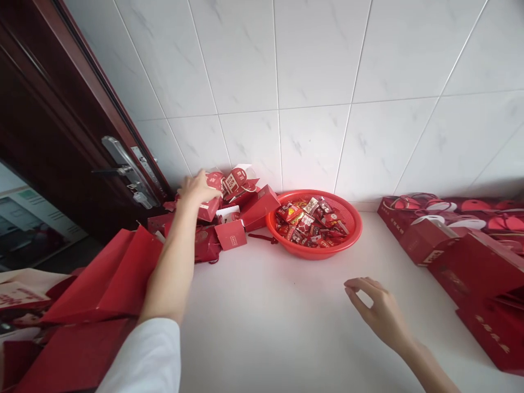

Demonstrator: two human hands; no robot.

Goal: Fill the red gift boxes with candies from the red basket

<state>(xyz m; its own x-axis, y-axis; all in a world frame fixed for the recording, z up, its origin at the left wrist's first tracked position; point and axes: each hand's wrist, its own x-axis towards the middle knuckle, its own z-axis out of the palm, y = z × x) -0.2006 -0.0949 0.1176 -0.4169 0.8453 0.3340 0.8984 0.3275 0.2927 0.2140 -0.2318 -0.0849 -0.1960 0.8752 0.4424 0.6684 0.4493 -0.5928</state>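
At the back left, my left hand [198, 190] reaches into a heap of red paper gift boxes. Its fingers bend over a red gift box [210, 209], with the thumb on the right side and the other fingertips hidden. My right hand [380, 308] hovers over the white table [262, 322], its thumb and fingertips drawn together in a loop with nothing visible in them. Between the hands, near the wall, stands a red plastic basket [313, 254] filled with small wrapped snacks [305, 221]. An unfolded red box [231, 234] lies beside it.
Large red boxes [102, 278] are piled along the left edge. On the right, a row of red gift boxes [475, 262] with cord handles stands on the table. A tiled wall [315, 65] closes the back, and a dark door [53, 98] is at the left.
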